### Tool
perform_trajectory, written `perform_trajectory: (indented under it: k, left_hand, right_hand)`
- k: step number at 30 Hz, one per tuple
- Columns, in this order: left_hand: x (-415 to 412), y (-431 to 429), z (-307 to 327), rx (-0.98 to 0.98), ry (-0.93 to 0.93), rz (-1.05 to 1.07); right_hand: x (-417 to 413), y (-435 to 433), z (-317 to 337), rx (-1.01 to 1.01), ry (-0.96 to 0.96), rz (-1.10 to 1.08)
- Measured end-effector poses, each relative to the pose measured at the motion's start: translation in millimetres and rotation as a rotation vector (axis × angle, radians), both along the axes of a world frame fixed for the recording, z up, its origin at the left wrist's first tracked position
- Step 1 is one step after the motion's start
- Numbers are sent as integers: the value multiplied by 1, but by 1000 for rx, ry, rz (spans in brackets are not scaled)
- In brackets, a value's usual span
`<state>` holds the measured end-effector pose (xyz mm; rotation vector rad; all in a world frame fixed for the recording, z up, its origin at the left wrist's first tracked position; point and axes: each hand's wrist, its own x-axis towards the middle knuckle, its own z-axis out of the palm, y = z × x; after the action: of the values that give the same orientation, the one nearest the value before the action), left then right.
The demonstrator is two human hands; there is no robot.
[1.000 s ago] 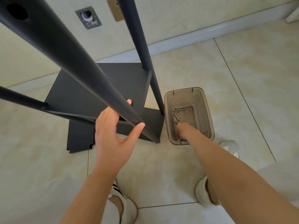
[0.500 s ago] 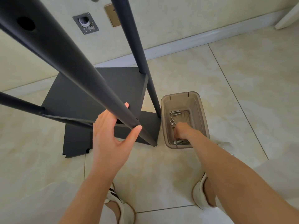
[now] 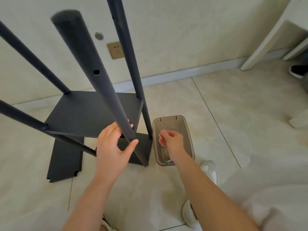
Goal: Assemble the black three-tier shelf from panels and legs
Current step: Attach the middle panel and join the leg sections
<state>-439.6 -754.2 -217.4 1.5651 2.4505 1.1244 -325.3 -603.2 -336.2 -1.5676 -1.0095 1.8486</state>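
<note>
A partly built black shelf stands on the tiled floor, with several round black legs rising toward me. My left hand (image 3: 115,144) grips the nearest leg (image 3: 93,75) low down, thumb and fingers wrapped round it. One black panel (image 3: 86,114) is fixed between the legs, and another panel (image 3: 66,157) lies flat on the floor beneath. My right hand (image 3: 171,140) hovers over the translucent brown bin (image 3: 190,139), fingers curled and pinching small silver screws (image 3: 162,145). The bin's contents are mostly hidden by that hand.
A wall with a gold power socket (image 3: 115,50) and white baseboard runs behind the shelf. White furniture (image 3: 273,35) stands at the right, with a dark shoe (image 3: 298,71) beside it. My white shoes (image 3: 209,170) are near the bin.
My right hand has come up out of the bottom of the bin with screws in its fingers. The view tilted upward, showing more wall. My left hand keeps its hold on the leg.
</note>
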Motion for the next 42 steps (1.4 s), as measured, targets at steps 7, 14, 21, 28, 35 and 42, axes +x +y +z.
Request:
perform_trajectory:
  k: [7, 14, 21, 28, 35, 42]
  left_hand:
    - [4, 2, 10, -107, -68, 1]
    - [5, 7, 21, -235, -58, 33]
    - [-9, 3, 20, -309, -76, 44]
    - [-35, -3, 39, -337, -142, 82]
    - [-75, -7, 71, -329, -223, 176]
    - [-116, -17, 96, -159, -295, 255]
  right_hand:
    - [-24, -44, 50, 215, 72, 3]
    - [-45, -78, 58, 373, 36, 144]
    - [-57, -84, 54, 429, 28, 179]
    - [-80, -87, 63, 480, 49, 242]
    - [-108, -80, 91, 559, -9, 347]
    - [-136, -74, 123, 666, 32, 423]
